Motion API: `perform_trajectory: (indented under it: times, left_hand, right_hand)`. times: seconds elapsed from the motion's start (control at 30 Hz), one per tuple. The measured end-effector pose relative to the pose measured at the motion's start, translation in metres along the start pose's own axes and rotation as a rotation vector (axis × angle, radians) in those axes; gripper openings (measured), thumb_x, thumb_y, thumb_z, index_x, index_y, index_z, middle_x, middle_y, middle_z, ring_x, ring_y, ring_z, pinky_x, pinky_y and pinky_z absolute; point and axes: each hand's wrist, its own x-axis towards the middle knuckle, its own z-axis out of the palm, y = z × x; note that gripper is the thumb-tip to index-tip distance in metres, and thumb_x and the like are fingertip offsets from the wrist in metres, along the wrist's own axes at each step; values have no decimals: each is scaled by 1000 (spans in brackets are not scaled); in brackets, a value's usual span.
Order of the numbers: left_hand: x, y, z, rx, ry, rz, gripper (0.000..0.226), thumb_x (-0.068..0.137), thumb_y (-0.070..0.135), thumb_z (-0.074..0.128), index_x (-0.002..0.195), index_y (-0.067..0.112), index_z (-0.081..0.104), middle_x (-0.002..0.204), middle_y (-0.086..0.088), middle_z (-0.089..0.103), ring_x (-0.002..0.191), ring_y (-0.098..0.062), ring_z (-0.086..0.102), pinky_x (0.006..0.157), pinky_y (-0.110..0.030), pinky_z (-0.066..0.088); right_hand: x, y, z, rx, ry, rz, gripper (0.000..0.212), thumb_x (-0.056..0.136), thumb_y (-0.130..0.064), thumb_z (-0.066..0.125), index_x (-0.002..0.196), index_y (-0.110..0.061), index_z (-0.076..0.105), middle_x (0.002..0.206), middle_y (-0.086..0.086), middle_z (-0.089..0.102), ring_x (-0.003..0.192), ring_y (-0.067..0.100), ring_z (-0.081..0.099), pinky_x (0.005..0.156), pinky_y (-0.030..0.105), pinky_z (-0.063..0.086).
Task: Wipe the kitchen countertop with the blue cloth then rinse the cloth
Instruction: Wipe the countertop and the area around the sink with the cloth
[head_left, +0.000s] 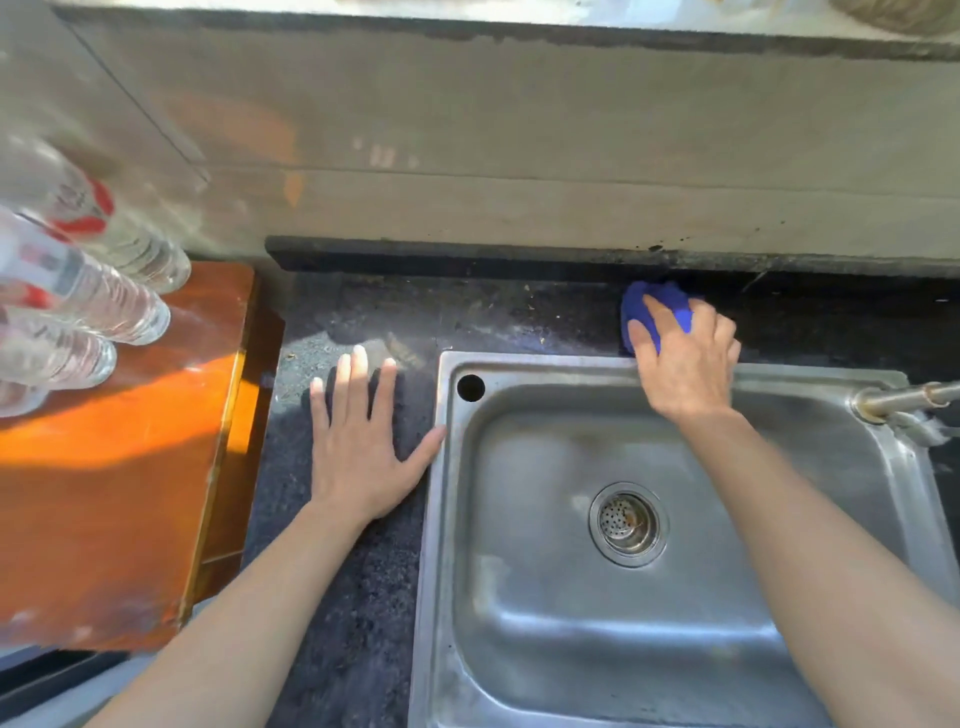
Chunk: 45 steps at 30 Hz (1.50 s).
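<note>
The blue cloth (658, 306) is bunched up on the dark speckled countertop (467, 312), on the strip behind the steel sink (519, 597) and close to the back wall. My right hand (685, 358) reaches over the sink's rear rim and grips the cloth, fingers curled over it, pressing it onto the counter. My left hand (361, 441) lies flat on the countertop left of the sink, fingers spread and straight, thumb touching the sink's left rim. Crumbs and smears show on the counter between the two hands.
A metal tap (904, 400) stands at the sink's right rear corner. The sink has a drain strainer (627, 522) and an open hole (470, 387) in its rim. An orange wooden cabinet (119, 467) at the left carries several clear plastic bottles (78, 291).
</note>
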Motion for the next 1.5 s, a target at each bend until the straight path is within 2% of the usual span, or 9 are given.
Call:
perform_trajectory:
  times: [0.27,0.43,0.57,0.67,0.83,0.93,1.07,1.23,1.5]
  left_hand:
    - [1,-8,12,-32,-10,-14,96,90,77,25,157,8,20,166,-18,8,155,-30,0,124,-54,6]
    - [1,-7,8,-24,-43,-41,100,89,78,25,158,6,17,167,-17,2,155,-30,-5,124,-55,6]
    - [2,-7,7,-22,-59,-35,100,89,79,22,158,6,17,167,-17,2,155,-29,-6,124,-54,5]
    - [4,-6,8,-25,-76,-24,100,89,78,23,158,7,17,167,-17,4,155,-29,-5,124,-54,5]
    - [3,-7,10,-24,-63,-36,100,89,79,23,159,7,14,167,-16,1,155,-28,-7,124,-53,3]
    - [3,-7,10,-27,-64,-34,101,89,77,25,158,4,15,167,-17,3,155,-28,-4,124,-53,3]
    - [2,-9,10,-3,-79,-32,101,89,79,20,158,5,15,167,-17,3,155,-29,-4,124,-54,5]
    - [4,-5,6,8,-80,-21,100,89,79,18,157,5,16,166,-18,8,154,-32,1,123,-56,7]
    - [4,-7,9,4,-79,-45,104,88,80,18,158,2,9,166,-17,4,155,-30,-2,124,-54,7]
  right_hand:
    - [-8,-158,46,80,24,-241,39,95,-44,54,131,-31,62,133,13,55,116,39,48,100,49,36]
    - [8,-128,21,30,-78,-497,45,97,-45,43,139,-32,55,131,15,51,110,40,48,93,48,42]
    - [12,-53,14,104,87,-221,42,95,-41,44,128,-28,65,131,19,53,107,46,51,93,50,43]
    - [8,-52,28,99,73,-37,37,96,-34,52,130,-23,63,137,20,49,112,47,46,97,52,36]
    - [-4,-151,48,140,81,-226,31,84,-29,65,115,-25,71,121,17,60,101,44,54,84,49,44]
    - [-6,-192,49,232,58,-231,29,90,-30,60,117,-24,69,123,15,57,108,42,50,91,47,38]
    - [0,-143,30,188,-35,-399,38,98,-38,52,135,-33,59,133,15,50,114,40,47,96,47,38]
    - [-2,-48,17,154,47,-49,40,99,-41,50,137,-31,58,139,17,44,120,41,40,103,51,32]
    - [-12,-192,48,225,37,-140,31,93,-35,59,120,-23,69,126,16,56,107,41,49,91,47,37]
